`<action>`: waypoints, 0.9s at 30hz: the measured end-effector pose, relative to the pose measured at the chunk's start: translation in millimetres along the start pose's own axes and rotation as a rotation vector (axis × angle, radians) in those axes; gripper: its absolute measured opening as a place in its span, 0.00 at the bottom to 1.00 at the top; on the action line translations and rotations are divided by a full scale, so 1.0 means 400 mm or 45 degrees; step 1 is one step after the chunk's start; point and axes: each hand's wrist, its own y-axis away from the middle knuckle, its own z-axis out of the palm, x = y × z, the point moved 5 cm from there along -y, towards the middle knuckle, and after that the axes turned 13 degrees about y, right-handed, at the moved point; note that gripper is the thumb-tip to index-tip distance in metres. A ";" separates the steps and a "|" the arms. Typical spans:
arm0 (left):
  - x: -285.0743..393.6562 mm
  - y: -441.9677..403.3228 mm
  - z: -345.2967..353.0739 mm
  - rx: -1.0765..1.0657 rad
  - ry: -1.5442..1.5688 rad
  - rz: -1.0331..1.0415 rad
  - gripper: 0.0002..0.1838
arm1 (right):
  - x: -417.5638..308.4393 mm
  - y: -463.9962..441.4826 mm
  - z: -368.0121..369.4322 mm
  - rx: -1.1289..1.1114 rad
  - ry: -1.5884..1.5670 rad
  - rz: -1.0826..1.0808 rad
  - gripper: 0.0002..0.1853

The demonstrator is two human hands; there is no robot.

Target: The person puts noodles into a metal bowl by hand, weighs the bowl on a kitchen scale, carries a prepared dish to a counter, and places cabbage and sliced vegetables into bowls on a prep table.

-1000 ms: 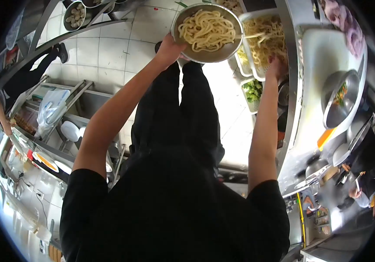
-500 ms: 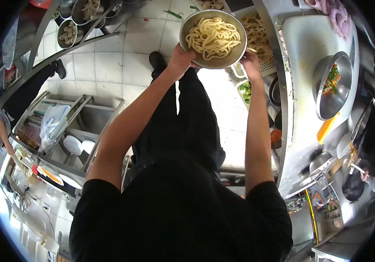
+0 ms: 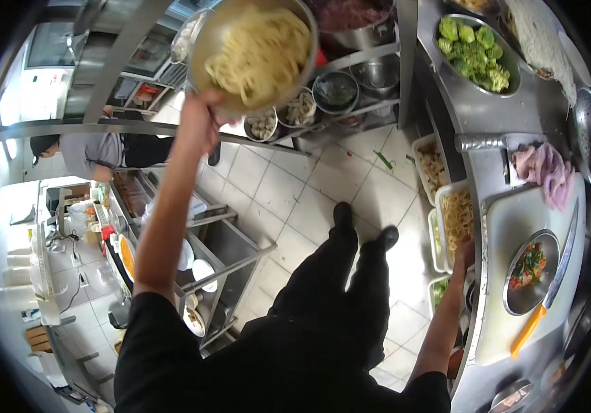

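Note:
My left hand (image 3: 202, 124) grips the rim of a metal bowl (image 3: 202, 51), a little blurred by motion. Thick pale noodles (image 3: 261, 55) fill the bowl, which is lifted out to the upper left. At the lower right, my right hand (image 3: 465, 253) is at the near end of a white container (image 3: 441, 199) of noodles, under the counter's edge. Its fingers are mostly hidden, so whether it holds the container is unclear.
On the counter, a white cutting board (image 3: 499, 227) bears a metal bowl (image 3: 509, 303) of chopped vegetables and an orange-handled knife (image 3: 530, 330). A broccoli bowl (image 3: 512, 62) and pink cloth (image 3: 543, 172) lie beyond. A metal shelf frame (image 3: 350, 62) stands ahead; a co-worker (image 3: 92, 151) is left.
My left hand has carried the noodle bowl up and left, away from the noodle container. My right hand has moved lower, to the container's near end. My view has turned left.

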 end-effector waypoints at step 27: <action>-0.012 -0.400 -0.071 -0.272 0.448 -0.411 0.19 | 0.144 0.003 -0.004 0.539 0.175 -0.287 0.18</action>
